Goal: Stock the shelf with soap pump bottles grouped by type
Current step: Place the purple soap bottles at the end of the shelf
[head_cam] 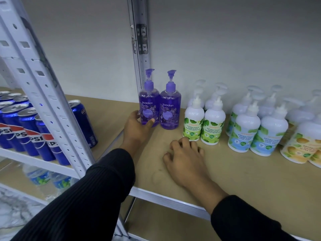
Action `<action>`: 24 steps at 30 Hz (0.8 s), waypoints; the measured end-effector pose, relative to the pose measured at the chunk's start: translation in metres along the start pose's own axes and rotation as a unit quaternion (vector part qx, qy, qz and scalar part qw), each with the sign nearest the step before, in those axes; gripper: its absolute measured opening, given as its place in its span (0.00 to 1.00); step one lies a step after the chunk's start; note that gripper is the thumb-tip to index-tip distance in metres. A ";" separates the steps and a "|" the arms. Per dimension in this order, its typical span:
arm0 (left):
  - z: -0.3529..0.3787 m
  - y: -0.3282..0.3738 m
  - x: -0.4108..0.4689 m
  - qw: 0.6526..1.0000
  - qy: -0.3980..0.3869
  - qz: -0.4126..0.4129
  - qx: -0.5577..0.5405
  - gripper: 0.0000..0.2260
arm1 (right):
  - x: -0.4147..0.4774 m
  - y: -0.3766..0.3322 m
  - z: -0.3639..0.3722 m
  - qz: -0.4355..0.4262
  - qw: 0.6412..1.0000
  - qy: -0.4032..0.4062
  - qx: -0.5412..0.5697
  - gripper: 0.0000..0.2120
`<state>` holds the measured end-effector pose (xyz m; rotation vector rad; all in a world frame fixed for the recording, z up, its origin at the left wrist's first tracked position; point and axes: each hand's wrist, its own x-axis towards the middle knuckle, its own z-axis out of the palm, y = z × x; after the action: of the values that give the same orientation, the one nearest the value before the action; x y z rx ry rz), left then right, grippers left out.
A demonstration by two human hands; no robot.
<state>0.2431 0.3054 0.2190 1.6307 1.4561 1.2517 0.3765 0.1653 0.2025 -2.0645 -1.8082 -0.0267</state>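
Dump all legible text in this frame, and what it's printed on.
"guardian": left purple bottle, right purple bottle.
"ANTIBACTERIAL HAND WASH MAXIMUM PROTECTION": green-label bottles.
"ANTIBACTERIAL HAND WASH COOL MINT": blue-label bottles.
"PSI", "EP" (partial logos): blue cans.
Blurred and cut off: yellow-label bottles. Small print is unreadable everywhere.

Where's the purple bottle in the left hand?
Head view, left of centre: the purple bottle stands on the shelf by the rear post, gripped by the left hand, a second purple bottle at its right.

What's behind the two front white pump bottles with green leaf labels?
Two more white pump bottles stand behind them; only their tops show, labels hidden by the front pair.
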 end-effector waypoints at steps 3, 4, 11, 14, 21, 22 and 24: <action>-0.011 0.004 -0.025 0.999 0.006 -0.023 0.047 0.26 | 0.001 0.000 -0.002 0.005 1.000 -0.011 0.014 0.15; -0.018 0.005 -0.037 0.997 -0.004 -0.025 0.066 0.22 | 0.000 0.000 -0.003 0.007 1.000 -0.018 0.018 0.15; -0.103 0.012 -0.145 0.993 -0.055 0.006 0.103 0.08 | -0.041 -0.052 -0.027 -0.049 0.991 -0.071 0.100 0.11; -0.153 0.008 -0.194 0.996 -0.064 -0.008 0.061 0.03 | -0.071 -0.094 -0.036 -0.108 0.976 -0.100 0.158 0.08; -0.272 -0.049 -0.303 0.992 -0.017 -0.102 0.073 0.02 | -0.139 -0.187 -0.036 -0.191 0.937 -0.236 0.173 0.07; -0.285 -0.062 -0.319 0.989 -0.017 -0.124 0.082 0.02 | -0.149 -0.197 -0.032 -0.200 0.932 -0.253 0.164 0.08; -0.307 -0.088 -0.350 0.982 -0.011 -0.161 0.096 0.02 | -0.168 -0.215 -0.019 -0.218 0.924 -0.281 0.145 0.09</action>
<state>-0.0548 -0.0591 0.1659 1.4463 1.7876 0.9341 0.1479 0.0193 0.2351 -1.5161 -2.3982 0.7327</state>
